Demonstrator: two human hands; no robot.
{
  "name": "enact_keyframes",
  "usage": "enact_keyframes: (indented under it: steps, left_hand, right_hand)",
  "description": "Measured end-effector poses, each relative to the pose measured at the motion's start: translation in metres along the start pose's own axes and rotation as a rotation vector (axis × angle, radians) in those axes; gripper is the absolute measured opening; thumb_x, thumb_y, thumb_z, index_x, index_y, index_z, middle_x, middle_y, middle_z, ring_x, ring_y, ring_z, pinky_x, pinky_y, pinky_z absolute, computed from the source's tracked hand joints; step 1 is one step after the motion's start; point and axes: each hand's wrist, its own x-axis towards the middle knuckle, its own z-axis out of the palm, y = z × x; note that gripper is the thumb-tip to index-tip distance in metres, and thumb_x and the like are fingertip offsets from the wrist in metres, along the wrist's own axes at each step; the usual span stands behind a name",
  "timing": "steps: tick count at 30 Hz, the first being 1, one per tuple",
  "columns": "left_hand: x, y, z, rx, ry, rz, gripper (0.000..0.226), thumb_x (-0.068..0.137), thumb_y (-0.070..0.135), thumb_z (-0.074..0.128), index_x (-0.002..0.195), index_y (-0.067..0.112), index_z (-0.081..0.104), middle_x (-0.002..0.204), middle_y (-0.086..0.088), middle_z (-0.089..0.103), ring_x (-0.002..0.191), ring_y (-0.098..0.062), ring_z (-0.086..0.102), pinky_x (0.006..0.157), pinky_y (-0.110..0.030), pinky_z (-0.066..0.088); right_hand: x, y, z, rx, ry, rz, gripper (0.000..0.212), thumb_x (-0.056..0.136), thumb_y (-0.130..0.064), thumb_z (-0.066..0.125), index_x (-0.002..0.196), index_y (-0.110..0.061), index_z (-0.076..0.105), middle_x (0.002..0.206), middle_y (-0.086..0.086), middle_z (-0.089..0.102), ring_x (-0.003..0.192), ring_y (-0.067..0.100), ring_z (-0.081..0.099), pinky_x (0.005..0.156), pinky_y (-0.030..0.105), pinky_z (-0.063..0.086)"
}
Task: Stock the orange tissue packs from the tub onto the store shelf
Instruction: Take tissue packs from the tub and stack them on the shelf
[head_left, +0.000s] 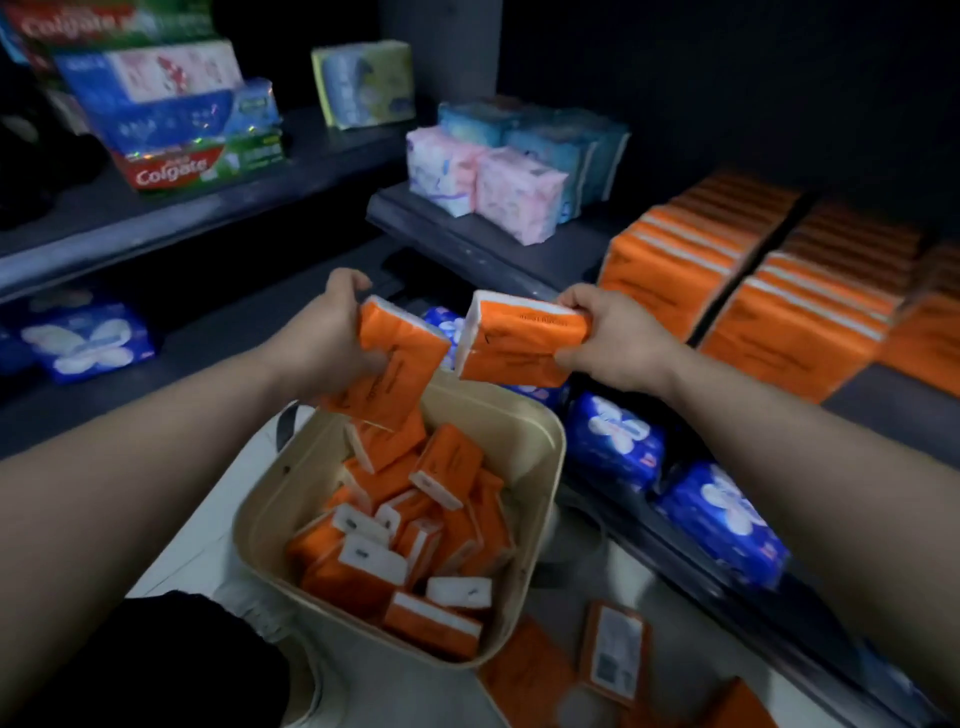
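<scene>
1. The left hand (322, 338) is curled round a small bunch of orange tissue packs (397, 358), which is held tilted above the far rim of the tub. Whether two or more are gripped cannot be told.
2. The right hand (615, 340) is clasped on a single orange pack (519, 340). The pack is held by its right end, and its white end is turned toward the left hand. Only a narrow gap is left between the two held loads.
3. The tub (535, 447) is cream-coloured and is seen at six o'clock from the hands. A loose pile of packs (415, 525) is heaped inside it, and they lie at all angles, orange faces and white ends mixed.
4. The store shelf (878, 400) is found at two o'clock from the tub. Two stocked rows are set on it side by side, the nearer row (691, 270) and the farther row (810, 317), and in both the packs are pressed close together.
5. Blue packs (613, 436) are laid along a lower shelf at three o'clock from the tub. Pink packs (488, 176) are stood at twelve o'clock, and toothpaste boxes (171, 169) are stacked at ten o'clock.
6. A few fallen orange packs (615, 649) are seen flat on the floor (649, 582) at five o'clock from the tub, just beside its near corner.
</scene>
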Motion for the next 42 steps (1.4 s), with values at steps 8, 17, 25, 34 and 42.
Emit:
enact_keyframes:
  steps: [8, 17, 25, 34, 42]
  left_hand:
    - [-0.013, 0.095, 0.013, -0.042, -0.041, 0.185, 0.020, 0.080, 0.020, 0.066, 0.099, 0.016, 0.061, 0.090, -0.005, 0.067, 0.083, -0.024, 0.063, 0.072, -0.030, 0.047]
    - [-0.026, 0.232, 0.049, -0.066, -0.131, 0.459, 0.037, 0.097, 0.038, 0.043, 0.129, 0.024, 0.031, 0.095, -0.011, 0.059, 0.073, -0.033, 0.064, 0.048, -0.035, 0.051]
    - [-0.015, 0.345, 0.088, -0.125, -0.128, 0.574, 0.054, 0.079, 0.039, 0.072, 0.120, 0.021, 0.043, 0.104, 0.000, 0.059, 0.095, -0.020, 0.059, 0.083, -0.030, 0.045]
    - [0.009, 0.416, 0.163, -0.016, -0.206, 0.627, 0.037, 0.072, 0.034, 0.080, 0.099, 0.019, 0.058, 0.102, -0.002, 0.061, 0.088, -0.016, 0.055, 0.071, -0.024, 0.038]
    - [0.034, 0.432, 0.210, 0.104, -0.272, 0.648, 0.048, 0.075, 0.028, 0.078, 0.119, 0.021, 0.058, 0.120, -0.007, 0.060, 0.107, -0.023, 0.057, 0.080, -0.023, 0.041]
  right_hand:
    - [-0.077, 0.025, -0.108, -0.028, 0.209, 0.121, 0.029, 0.068, -0.014, 0.074, 0.089, -0.022, 0.055, 0.070, -0.008, 0.056, 0.060, 0.008, 0.050, 0.052, 0.012, 0.039]
    - [-0.166, 0.079, -0.211, -0.045, 0.481, 0.275, 0.026, 0.077, -0.019, 0.068, 0.099, -0.020, 0.055, 0.084, -0.001, 0.059, 0.072, 0.015, 0.055, 0.060, 0.023, 0.044]
    - [-0.224, 0.135, -0.270, 0.013, 0.703, 0.441, 0.041, 0.080, -0.022, 0.061, 0.120, -0.018, 0.050, 0.092, 0.002, 0.061, 0.077, 0.021, 0.060, 0.066, 0.031, 0.048]
    - [-0.239, 0.187, -0.290, 0.057, 0.775, 0.510, 0.039, 0.084, -0.020, 0.060, 0.122, -0.017, 0.049, 0.102, 0.002, 0.060, 0.089, 0.021, 0.061, 0.077, 0.035, 0.053]
    - [-0.229, 0.218, -0.285, 0.093, 0.754, 0.479, 0.040, 0.084, -0.021, 0.063, 0.121, -0.021, 0.048, 0.105, 0.002, 0.060, 0.093, 0.022, 0.062, 0.083, 0.039, 0.054]
